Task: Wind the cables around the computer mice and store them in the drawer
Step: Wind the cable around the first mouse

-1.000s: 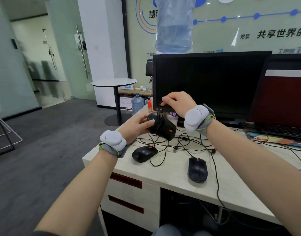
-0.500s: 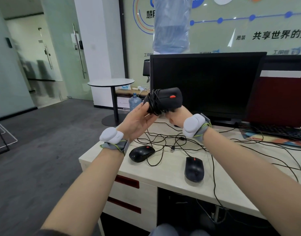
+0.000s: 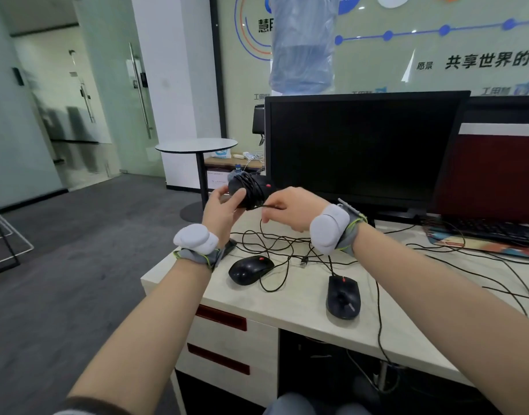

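My left hand (image 3: 224, 212) grips a black mouse (image 3: 251, 190) with a red wheel, held in the air above the desk's left end. Several turns of black cable wrap its middle. My right hand (image 3: 290, 209) pinches the loose cable (image 3: 264, 206) just to the right of that mouse. Two more black mice lie on the desk: one (image 3: 250, 269) below my left hand, another (image 3: 343, 296) nearer the front edge. Their cables (image 3: 282, 242) lie tangled between them. Two shut drawers (image 3: 227, 339) with red handles sit under the desk's left end.
A dark monitor (image 3: 362, 148) stands right behind my hands. A keyboard (image 3: 490, 232) and a dark red panel (image 3: 493, 175) are at the right. More cables trail over the desk (image 3: 302, 313) and its front edge. A small round table (image 3: 196, 145) stands on the floor beyond.
The mouse has come down from in front of the monitor to just above the desk. My right hand moved from under it to its right side and now pinches the loose cable.
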